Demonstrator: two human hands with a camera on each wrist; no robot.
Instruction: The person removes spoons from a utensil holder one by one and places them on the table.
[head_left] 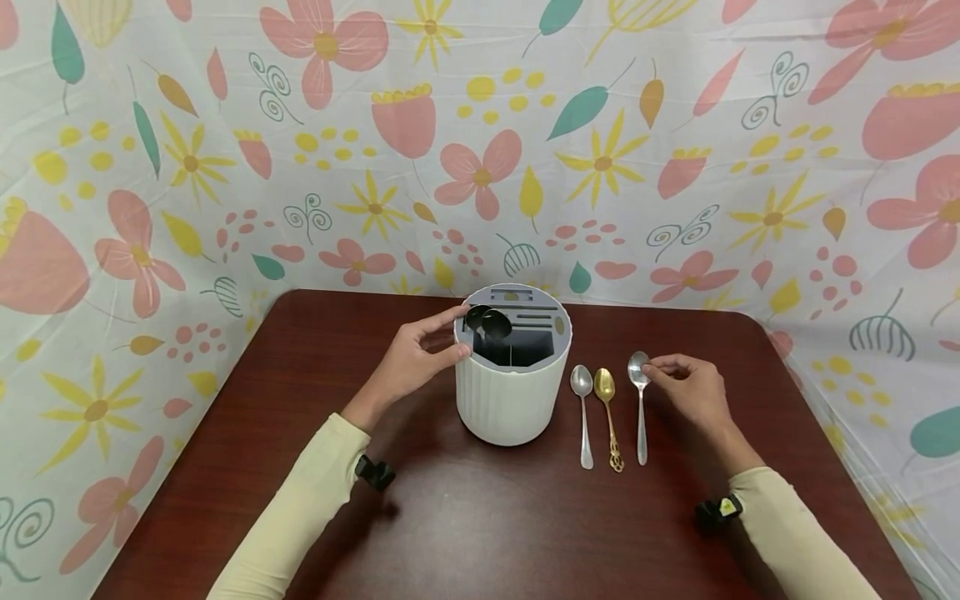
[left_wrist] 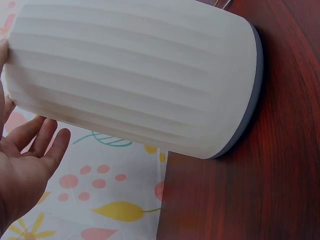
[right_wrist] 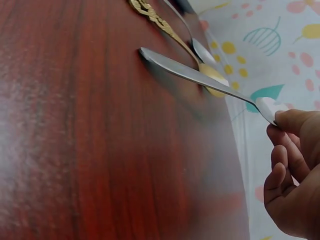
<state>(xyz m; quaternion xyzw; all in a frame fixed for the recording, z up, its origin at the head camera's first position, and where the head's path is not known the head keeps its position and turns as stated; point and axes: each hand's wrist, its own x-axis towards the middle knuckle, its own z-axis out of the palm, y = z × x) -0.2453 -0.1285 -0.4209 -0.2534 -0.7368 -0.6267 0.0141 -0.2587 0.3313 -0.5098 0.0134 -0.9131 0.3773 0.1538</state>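
A white ribbed utensil holder [head_left: 510, 408] with a grey slotted top stands on the table. Two black spoons [head_left: 497, 324] lean in its left part, bowls up. My left hand [head_left: 405, 362] touches the holder's left rim, thumb in front and fingers behind. In the left wrist view, the left hand [left_wrist: 30, 165] is beside the holder's upper end. My right hand [head_left: 692, 387] pinches a silver spoon [head_left: 641, 408] by its bowl; the right wrist view shows thumb and finger on that bowl. Another silver spoon [head_left: 582, 417] and a gold spoon [head_left: 609, 421] lie between it and the holder.
The dark wooden table [head_left: 480, 525] ends at the back against a flower-patterned cloth [head_left: 480, 167], which also hangs at both sides. Black camera straps [head_left: 375, 473] sit at the wrists.
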